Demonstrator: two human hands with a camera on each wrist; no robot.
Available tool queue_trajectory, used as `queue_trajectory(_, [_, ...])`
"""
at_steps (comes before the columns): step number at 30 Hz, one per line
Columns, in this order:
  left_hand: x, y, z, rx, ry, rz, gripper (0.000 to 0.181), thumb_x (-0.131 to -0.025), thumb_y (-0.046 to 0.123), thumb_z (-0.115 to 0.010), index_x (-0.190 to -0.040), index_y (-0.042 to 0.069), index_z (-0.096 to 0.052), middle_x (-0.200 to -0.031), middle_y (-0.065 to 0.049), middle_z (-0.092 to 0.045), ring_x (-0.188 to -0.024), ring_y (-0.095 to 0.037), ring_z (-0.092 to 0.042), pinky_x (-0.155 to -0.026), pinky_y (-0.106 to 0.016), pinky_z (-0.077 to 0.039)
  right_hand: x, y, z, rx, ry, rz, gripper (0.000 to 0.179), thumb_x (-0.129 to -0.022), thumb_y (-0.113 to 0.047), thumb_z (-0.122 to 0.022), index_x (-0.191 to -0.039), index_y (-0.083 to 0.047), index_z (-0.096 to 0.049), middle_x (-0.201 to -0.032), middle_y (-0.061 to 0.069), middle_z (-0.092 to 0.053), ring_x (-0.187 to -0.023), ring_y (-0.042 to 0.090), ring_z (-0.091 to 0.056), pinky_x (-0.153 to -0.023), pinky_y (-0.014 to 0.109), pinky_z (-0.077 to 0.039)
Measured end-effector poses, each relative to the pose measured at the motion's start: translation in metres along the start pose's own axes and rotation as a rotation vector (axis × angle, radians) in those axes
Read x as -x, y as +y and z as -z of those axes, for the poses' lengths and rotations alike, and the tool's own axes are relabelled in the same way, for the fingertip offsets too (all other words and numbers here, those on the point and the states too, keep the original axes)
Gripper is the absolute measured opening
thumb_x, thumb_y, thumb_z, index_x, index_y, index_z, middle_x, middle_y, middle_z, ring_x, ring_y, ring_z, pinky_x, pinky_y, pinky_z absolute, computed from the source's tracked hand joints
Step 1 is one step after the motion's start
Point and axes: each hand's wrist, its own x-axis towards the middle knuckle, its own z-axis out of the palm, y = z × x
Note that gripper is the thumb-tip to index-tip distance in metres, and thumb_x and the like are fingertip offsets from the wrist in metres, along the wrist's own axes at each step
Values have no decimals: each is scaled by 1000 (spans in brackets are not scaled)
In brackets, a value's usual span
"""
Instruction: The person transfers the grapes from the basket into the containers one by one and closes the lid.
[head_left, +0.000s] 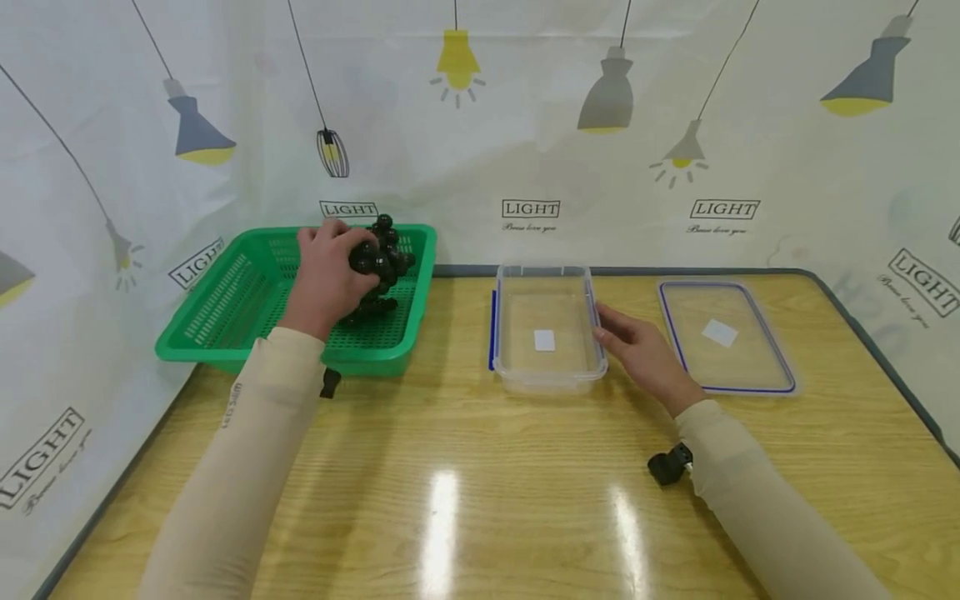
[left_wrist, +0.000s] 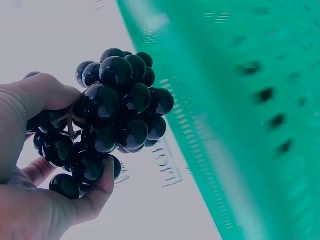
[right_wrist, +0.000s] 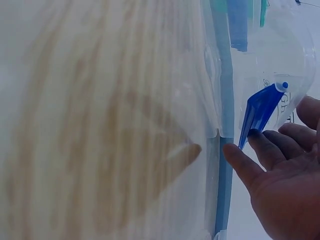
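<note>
My left hand (head_left: 326, 275) grips a bunch of dark, shiny grapes (head_left: 384, 257) over the right part of a green slotted basket (head_left: 420, 312). In the left wrist view the thumb and fingers pinch the bunch of grapes around its brown stem (left_wrist: 74, 120). More dark grapes show low in the basket, and I cannot tell whether they belong to the same bunch. On the table, a lidless clear plastic container (head_left: 551, 379) has my right hand (head_left: 645, 358) at its right side. Its fingers reach out loosely against a blue side latch (right_wrist: 262, 110) in the right wrist view.
A clear lid (head_left: 731, 367) with a blue seal lies flat to the right of the container. White labels show on the container and the lid. Behind the wooden table (head_left: 517, 492) hangs a pale curtain (head_left: 405, 108) printed with lamps.
</note>
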Motion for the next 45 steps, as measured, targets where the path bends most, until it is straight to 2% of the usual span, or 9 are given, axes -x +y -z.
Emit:
queue_trajectory(4, [-1,10,7,34,38,-29,35,-86,6,-75,-120,6,-65,-124,-17,-45,-116,-38,-28,-89,-52,-34,0,0,0,-2,-2,16,57,-105,-28,-49,-153,-3,-30,-152,20,-35,-138,35,-36,-110,48,-30])
queue_trajectory(8, [-1,27,11,81,52,-85,35,-84,2,-75,-118,5,-66,-122,-16,-48,-116,-37,-29,-90,-51,-36,-1,2,0,-13,-10,18,58,-105,-28,-49,-153,-4,-29,-153,18,-35,-138,33,-36,-110,46,-31])
queue_trajectory(14, [-6,60,3,111,22,-168,35,-83,2,-76,-117,7,-68,-121,-13,-50,-118,-36,-32,-94,-49,-41,-2,4,0,-29,-7,26,57,-105,-25,-50,-153,-2,-30,-152,20,-35,-138,34,-35,-110,47,-31])
queue_trajectory(24, [-18,106,-41,39,-82,-321,37,-84,10,-78,-120,12,-67,-123,-8,-50,-120,-33,-34,-97,-43,-38,0,4,2,-16,-10,15,56,-105,-24,-50,-153,-4,-29,-153,20,-34,-138,35,-35,-110,47,-30])
queue_trajectory(29, [-20,123,-66,64,-130,-350,35,-84,8,-77,-118,13,-68,-123,-6,-50,-119,-31,-35,-94,-40,-42,0,3,2,22,-1,11,57,-105,-29,-50,-153,-5,-31,-153,18,-36,-137,33,-37,-110,46,-31])
queue_trajectory(33, [-21,128,-87,80,-167,-348,35,-84,9,-78,-118,15,-68,-123,-5,-49,-119,-30,-34,-94,-38,-44,-2,5,1,25,7,4,57,-105,-30,-50,-153,-6,-31,-152,17,-37,-136,32,-39,-110,45,-32])
queue_trajectory(39, [-25,124,-118,49,-204,-345,38,-84,11,-78,-121,17,-68,-122,-4,-49,-119,-29,-35,-94,-37,-43,-3,5,-1,11,11,19,55,-105,-25,-50,-152,-3,-32,-150,20,-38,-135,35,-40,-109,45,-33])
queue_trajectory(45, [-30,121,-137,50,-227,-354,40,-84,13,-79,-122,18,-67,-121,-3,-49,-120,-29,-36,-97,-37,-41,0,3,1,15,3,2,56,-105,-27,-49,-153,-4,-30,-152,18,-36,-136,34,-38,-110,46,-32])
